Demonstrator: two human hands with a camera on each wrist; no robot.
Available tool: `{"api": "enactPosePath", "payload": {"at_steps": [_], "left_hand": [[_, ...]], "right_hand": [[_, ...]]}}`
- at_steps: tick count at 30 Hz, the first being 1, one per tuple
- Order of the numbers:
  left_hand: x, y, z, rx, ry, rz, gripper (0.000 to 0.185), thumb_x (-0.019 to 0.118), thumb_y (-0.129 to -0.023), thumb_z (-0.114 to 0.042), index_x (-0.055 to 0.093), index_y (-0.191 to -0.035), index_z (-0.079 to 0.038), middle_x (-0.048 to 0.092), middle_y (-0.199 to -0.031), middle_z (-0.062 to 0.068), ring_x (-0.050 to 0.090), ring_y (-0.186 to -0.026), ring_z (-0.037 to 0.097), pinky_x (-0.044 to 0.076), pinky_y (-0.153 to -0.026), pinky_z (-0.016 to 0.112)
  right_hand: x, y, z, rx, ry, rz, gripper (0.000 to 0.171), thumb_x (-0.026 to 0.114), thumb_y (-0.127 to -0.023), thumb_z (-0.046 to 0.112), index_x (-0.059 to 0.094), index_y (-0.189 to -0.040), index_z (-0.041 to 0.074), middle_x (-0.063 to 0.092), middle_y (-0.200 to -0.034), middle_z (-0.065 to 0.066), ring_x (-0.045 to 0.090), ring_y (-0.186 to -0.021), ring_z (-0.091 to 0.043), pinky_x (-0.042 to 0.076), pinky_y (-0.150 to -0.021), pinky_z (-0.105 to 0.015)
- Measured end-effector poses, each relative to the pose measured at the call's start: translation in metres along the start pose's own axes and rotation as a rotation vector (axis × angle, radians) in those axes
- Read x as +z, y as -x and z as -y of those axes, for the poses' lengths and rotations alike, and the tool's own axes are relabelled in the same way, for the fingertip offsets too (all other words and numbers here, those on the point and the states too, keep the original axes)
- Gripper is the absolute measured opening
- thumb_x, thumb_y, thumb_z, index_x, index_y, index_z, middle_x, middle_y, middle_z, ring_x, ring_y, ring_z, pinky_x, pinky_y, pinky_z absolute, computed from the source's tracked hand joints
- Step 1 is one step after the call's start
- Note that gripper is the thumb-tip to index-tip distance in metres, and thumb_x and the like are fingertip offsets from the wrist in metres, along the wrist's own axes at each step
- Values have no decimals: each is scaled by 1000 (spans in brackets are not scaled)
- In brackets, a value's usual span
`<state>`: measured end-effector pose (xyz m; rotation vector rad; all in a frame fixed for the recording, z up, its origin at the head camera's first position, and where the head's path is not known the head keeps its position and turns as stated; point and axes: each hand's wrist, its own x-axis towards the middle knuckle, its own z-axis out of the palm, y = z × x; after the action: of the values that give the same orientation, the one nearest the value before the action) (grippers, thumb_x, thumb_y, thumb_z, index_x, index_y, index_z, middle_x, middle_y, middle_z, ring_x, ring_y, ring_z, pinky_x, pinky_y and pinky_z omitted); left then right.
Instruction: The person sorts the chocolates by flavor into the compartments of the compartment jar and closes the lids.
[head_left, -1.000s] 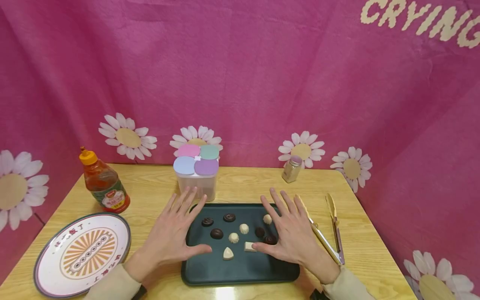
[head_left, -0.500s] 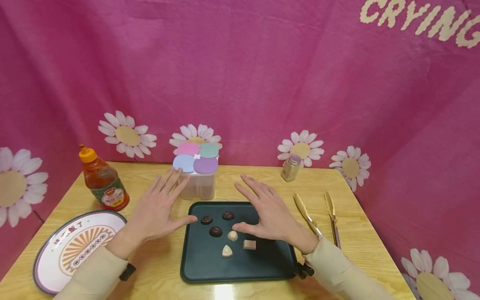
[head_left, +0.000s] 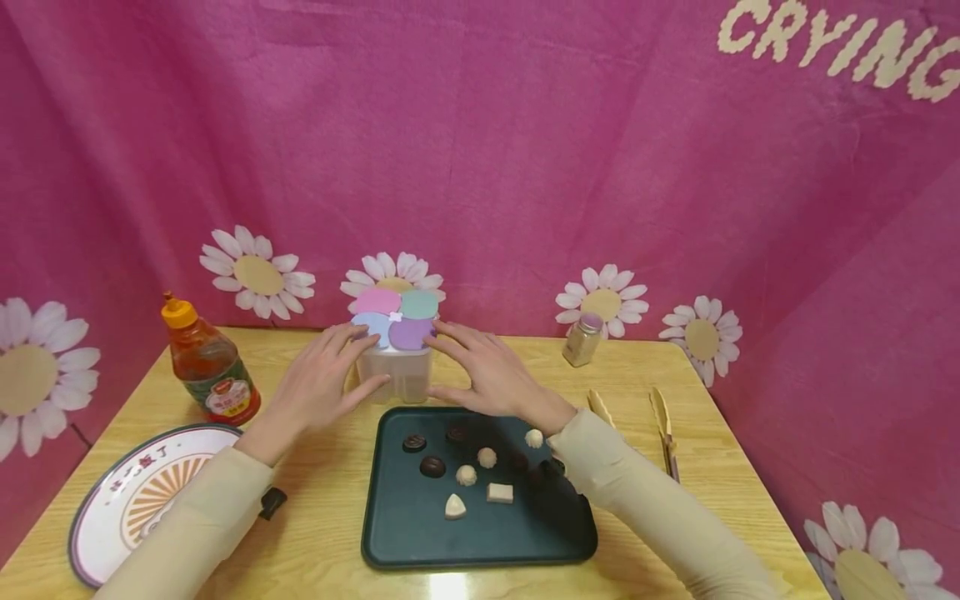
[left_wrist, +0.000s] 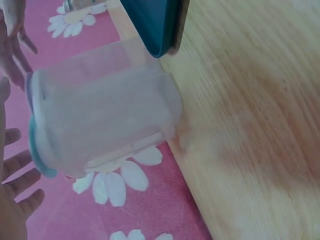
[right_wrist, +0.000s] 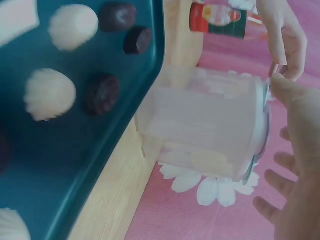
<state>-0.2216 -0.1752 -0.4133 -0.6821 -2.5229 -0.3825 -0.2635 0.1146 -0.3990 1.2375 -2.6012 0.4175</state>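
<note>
Beside the container (head_left: 407, 368), hands (head_left: 318, 379) (head_left: 491, 375) loosely spread.

From my remote feed, I see the right hand (right_wrist: 309, 130) and left hand (right_wrist: 284, 19) by the translucent container (right_wrist: 200, 120), chocolates (right_wrist: 51, 94) on the dark tray (right_wrist: 75, 150).

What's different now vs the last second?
Left hand and right hand moved forward from the tray to either side of the container; the right also went left. No grip visible; contact unclear. Container, tray, chocolates, bottle and plate stayed put.
</note>
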Motion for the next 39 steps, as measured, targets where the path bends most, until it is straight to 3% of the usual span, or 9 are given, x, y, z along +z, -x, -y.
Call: {"api": "enactPosePath", "payload": {"at_steps": [8, 15, 31, 39], "left_hand": [[13, -17, 5, 67, -24, -55, 54, 87, -85, -38, 71, -125, -6, 68, -127, 18, 62, -117, 35, 60, -98, 50], [19, -20, 3, 34, -31, -57, 47, 85, -88, -38, 70, -118, -5, 65, -116, 16, 57, -107, 33, 59, -83, 46], [21, -27, 13, 25, -51, -83, 50, 87, -85, -43, 71, -112, -4, 67, -108, 17, 58, -100, 34, 56, -82, 44], [20, -24, 18, 43, -24, -94, 47, 89, -84, -35, 68, -111, -3, 66, -109, 18, 59, -100, 33, 60, -83, 45]], "right_hand": [[10, -32, -12, 15, -9, 17, 63, 75, -96, 44, 58, -151, 19, 53, -162, -10, 53, -147, -30, 45, -120, -53], [18, -43, -16, 47, 20, -17, 52, 74, -98, 41, 64, -146, 21, 63, -149, -7, 63, -132, -27, 55, -109, -46], [28, -45, -4, -13, 104, -143, 47, 76, -96, 45, 72, -136, 21, 72, -128, -3, 63, -111, -19, 58, -93, -31], [28, -49, 2, -45, 164, -173, 46, 76, -94, 48, 75, -131, 21, 73, -117, -1, 62, -100, -17, 55, -82, -27]]}}
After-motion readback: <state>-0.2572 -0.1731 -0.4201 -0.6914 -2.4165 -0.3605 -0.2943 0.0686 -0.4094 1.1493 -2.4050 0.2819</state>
